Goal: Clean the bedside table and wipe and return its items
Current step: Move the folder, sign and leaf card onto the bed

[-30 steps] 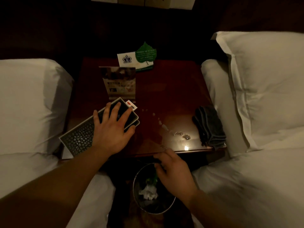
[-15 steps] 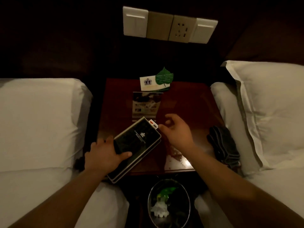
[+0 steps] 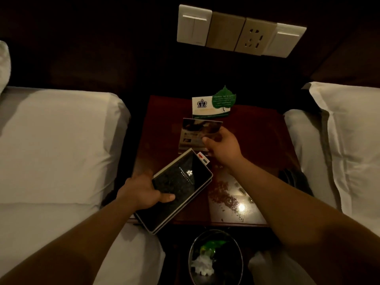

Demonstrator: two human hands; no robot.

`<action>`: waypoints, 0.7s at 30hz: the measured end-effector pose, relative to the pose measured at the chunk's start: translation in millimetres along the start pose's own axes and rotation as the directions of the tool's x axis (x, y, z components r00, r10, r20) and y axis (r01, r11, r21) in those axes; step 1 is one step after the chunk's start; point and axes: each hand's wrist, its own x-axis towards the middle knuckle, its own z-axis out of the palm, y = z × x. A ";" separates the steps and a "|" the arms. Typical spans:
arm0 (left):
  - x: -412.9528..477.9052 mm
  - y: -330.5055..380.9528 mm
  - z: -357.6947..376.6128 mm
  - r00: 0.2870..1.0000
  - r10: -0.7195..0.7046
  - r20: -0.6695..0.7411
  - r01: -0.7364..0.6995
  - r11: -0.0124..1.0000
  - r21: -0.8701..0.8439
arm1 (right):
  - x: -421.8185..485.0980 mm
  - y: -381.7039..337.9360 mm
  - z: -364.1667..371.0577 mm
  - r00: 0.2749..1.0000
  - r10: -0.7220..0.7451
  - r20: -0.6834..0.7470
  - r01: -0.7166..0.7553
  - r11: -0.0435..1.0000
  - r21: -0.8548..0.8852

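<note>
A dark wooden bedside table (image 3: 257,140) stands between two beds. My left hand (image 3: 141,192) grips the near left corner of a black folder with a pale rim (image 3: 181,186), thumb on its cover; the folder juts over the table's front edge. My right hand (image 3: 223,146) pinches the right side of an upright acrylic card stand (image 3: 195,133). A small red and white item (image 3: 203,157) lies by the folder's far corner. Behind stand a white card (image 3: 202,106) and a green leaf-shaped card (image 3: 224,98). Crumbs (image 3: 223,194) and droplets spot the front of the table.
A dark folded cloth (image 3: 292,177) lies at the table's right edge, partly behind my right arm. A round bin (image 3: 216,258) with rubbish stands on the floor below the front edge. White beds (image 3: 51,151) flank the table. Wall switches and a socket (image 3: 238,33) are above.
My right hand has risen from the bin, crossed the table and taken hold of the card stand. My left hand shifted from lying flat on the folder to gripping its near corner.
</note>
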 end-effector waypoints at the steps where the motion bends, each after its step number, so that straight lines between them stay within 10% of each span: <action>1: -1.3 -1.3 0.0 1.000 0.017 0.010 -0.017 1.000 -0.025 | 0.4 0.6 -0.1 1.000 0.010 0.009 -0.010 1.000 0.017; 13: -54.9 -18.8 23.4 0.992 0.051 -0.115 -0.077 0.970 -0.232 | -6.3 3.0 -19.8 0.999 -0.008 0.040 0.002 0.987 0.163; 21: -111.7 -35.8 52.0 0.943 -0.175 -0.282 -0.094 0.673 -0.733 | -29.1 -11.8 -4.8 0.997 -0.022 0.076 0.002 0.970 0.244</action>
